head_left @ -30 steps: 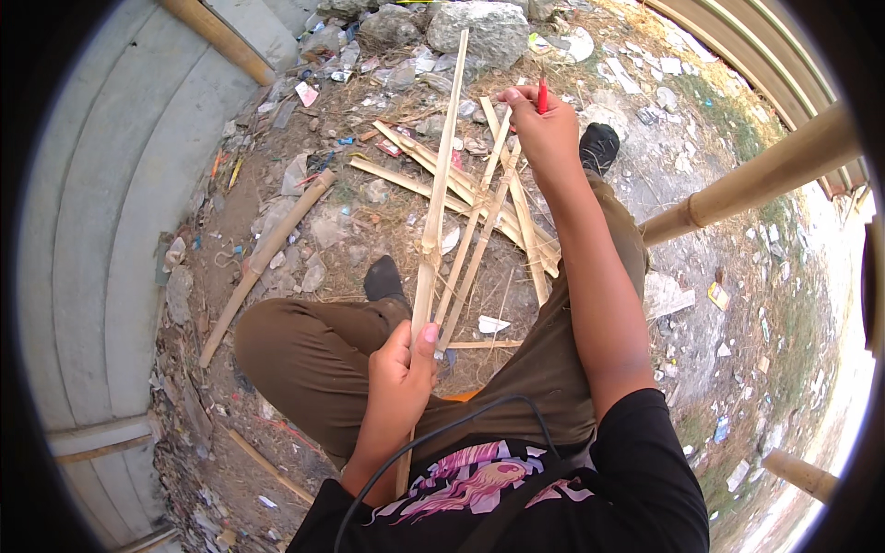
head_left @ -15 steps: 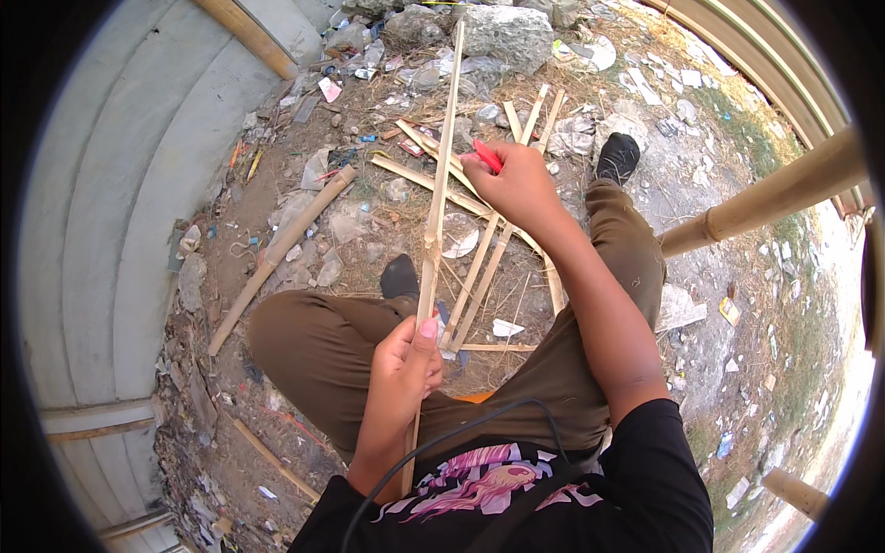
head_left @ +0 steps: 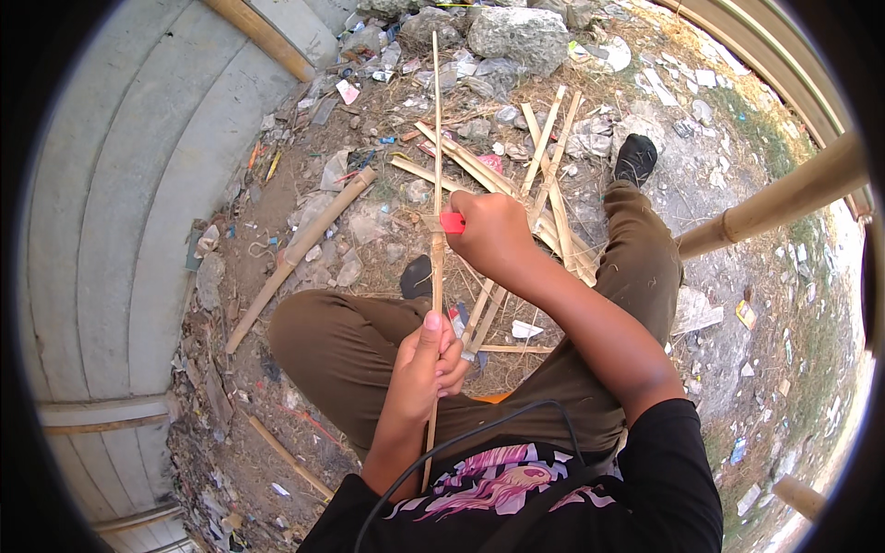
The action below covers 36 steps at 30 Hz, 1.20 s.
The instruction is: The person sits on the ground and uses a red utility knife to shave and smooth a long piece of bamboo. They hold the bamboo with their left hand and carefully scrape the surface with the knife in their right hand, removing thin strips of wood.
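Observation:
Between my bent legs a long, thin bamboo strip points away from me, its lower end close to my shirt. My left hand is closed around its lower part, with the thumb lying along the top. In my right hand is a knife with a red handle. Its short blade lies across the strip just above a node. Several split bamboo strips lie crossed on the ground beyond and to the right of my hands.
A round bamboo pole lies on the littered ground at left, beside a grey panelled wall. Large rocks sit at the far side. A thick bamboo post slants in from the right. A black cable crosses my lap.
My right hand has brought the knife nearer along the strip, its blade now against it. The strip has turned to show a narrower side. The whole view has shifted slightly.

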{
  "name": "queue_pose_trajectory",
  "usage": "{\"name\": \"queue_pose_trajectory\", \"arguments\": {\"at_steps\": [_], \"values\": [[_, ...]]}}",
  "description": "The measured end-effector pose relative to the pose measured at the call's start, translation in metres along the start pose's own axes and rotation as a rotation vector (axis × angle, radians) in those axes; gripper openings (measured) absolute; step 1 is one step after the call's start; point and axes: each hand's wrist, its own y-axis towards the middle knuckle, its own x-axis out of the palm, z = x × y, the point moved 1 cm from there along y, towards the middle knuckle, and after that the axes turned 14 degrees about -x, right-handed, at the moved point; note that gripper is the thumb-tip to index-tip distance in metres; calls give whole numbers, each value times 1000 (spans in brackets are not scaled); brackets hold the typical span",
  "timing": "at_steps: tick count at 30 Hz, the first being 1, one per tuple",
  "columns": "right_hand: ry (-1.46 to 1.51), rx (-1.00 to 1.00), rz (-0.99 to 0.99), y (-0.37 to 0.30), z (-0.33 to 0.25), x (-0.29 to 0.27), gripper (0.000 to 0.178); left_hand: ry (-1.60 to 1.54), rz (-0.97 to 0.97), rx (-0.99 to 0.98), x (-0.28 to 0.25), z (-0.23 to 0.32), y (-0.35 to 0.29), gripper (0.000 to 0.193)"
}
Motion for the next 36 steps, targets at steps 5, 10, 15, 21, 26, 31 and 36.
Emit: {"name": "queue_pose_trajectory", "arguments": {"at_steps": [5,10,15,21,26,31,36], "values": [[-143,138,-58,14,12,-8,11,40,20,4,6,-6,5,45],[-71,476,170,43,61,-28,18,110,-51,-68,11,-18,2,43],[323,788,651,48,140,-76,32,186,-192,-88,21,-31,1,40],[166,179,119,14,31,-33,23,93,37,47,2,-8,-1,39],[38,-165,-52,-9,-17,-7,14,58,110,93,-7,4,-5,41],[-47,-176,-104,-10,-18,-2,14,93,178,116,-8,6,-6,42],[-117,-150,-67,-10,-10,6,14,43,146,75,-4,2,-3,43]]}}
